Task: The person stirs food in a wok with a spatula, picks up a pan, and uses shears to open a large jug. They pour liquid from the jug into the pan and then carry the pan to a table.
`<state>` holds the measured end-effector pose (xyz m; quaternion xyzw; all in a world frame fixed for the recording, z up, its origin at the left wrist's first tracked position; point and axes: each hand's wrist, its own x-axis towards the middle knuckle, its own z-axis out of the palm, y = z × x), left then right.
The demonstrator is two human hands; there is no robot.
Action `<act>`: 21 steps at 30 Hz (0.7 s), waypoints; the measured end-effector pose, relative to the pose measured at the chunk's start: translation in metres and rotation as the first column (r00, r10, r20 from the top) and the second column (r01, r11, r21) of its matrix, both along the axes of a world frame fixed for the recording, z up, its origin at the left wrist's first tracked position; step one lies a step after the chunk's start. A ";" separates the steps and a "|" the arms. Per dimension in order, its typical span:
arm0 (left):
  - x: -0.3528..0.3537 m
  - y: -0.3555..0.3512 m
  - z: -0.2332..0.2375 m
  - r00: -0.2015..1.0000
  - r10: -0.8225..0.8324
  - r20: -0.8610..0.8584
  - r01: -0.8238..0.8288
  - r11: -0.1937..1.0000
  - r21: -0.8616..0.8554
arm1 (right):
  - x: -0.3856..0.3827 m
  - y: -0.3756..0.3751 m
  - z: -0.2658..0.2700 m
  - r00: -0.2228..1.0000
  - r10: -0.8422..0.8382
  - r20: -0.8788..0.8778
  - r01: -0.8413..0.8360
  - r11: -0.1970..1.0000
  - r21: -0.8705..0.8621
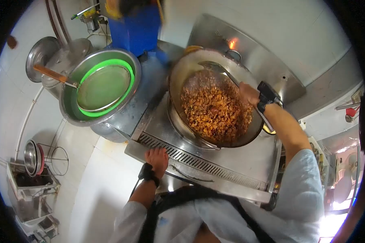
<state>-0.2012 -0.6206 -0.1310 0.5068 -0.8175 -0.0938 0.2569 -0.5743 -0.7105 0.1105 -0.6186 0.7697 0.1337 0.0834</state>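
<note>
My right hand [249,95] is wrapped round the metal handle of a long wok spatula [211,66]. Its broad head lies at the far side of a big wok [177,77], above the food. Inside the wok is a heap of chopped, reddish-brown food [215,109] glistening with oil. My left hand [157,158] rests with fingers stretched out on the front edge of the steel stove [247,158], holding nothing. Both wrists wear black straps with a small device.
Left of the wok, a large metal basin [67,103] holds a green-rimmed basket [130,83] and a wooden-handled strainer [105,89]. Behind it stands a blue container [134,32]. A flame [232,43] shows behind the wok. A rack [32,184] with bowls stands at lower left.
</note>
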 end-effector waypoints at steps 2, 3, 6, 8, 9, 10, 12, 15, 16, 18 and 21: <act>-0.002 0.002 -0.001 1.000 0.001 -0.019 -0.001 1.000 -0.030 | -0.051 -0.021 -0.036 0.925 0.378 -0.040 -0.283 0.755 0.592; -0.002 0.001 0.002 1.000 -0.006 -0.018 0.005 1.000 -0.025 | -0.093 -0.046 -0.074 0.576 0.728 0.370 -0.521 -0.022 0.854; -0.002 0.004 0.007 1.000 -0.002 -0.016 0.001 0.999 -0.032 | -0.102 -0.022 -0.084 0.590 0.789 0.170 -0.675 0.367 0.640; 0.000 0.003 0.008 1.000 0.008 -0.015 -0.008 0.999 -0.049 | -0.085 0.007 -0.087 0.867 0.486 -0.106 -0.413 0.821 0.394; 0.000 0.003 0.007 1.000 0.001 -0.027 -0.003 0.998 -0.055 | -0.081 0.016 -0.087 0.914 0.394 -0.093 -0.353 0.888 0.293; -0.001 0.003 0.007 0.999 -0.003 -0.042 0.001 0.998 -0.060 | -0.078 0.023 -0.084 0.939 0.336 -0.068 -0.316 0.925 0.213; -0.001 0.003 0.008 0.999 -0.005 -0.045 0.003 0.998 -0.060 | -0.074 0.033 -0.072 0.948 0.319 0.012 -0.318 0.939 0.129; 0.000 0.002 0.011 0.999 0.003 -0.034 -0.005 0.998 -0.070 | -0.005 0.039 -0.004 0.974 0.222 0.039 -0.225 0.969 0.103; 0.000 0.003 0.012 1.000 -0.002 -0.017 0.000 0.997 -0.071 | 0.019 0.039 0.012 0.996 0.075 0.037 -0.078 0.992 0.096; -0.001 0.004 0.005 1.000 -0.003 0.020 0.003 1.000 -0.023 | 0.030 0.038 0.014 0.997 0.021 0.080 -0.019 1.000 -0.025; 0.000 0.003 0.008 1.000 -0.005 0.029 0.005 1.000 0.005 | 0.009 0.015 -0.002 1.000 -0.014 0.026 0.016 0.996 -0.086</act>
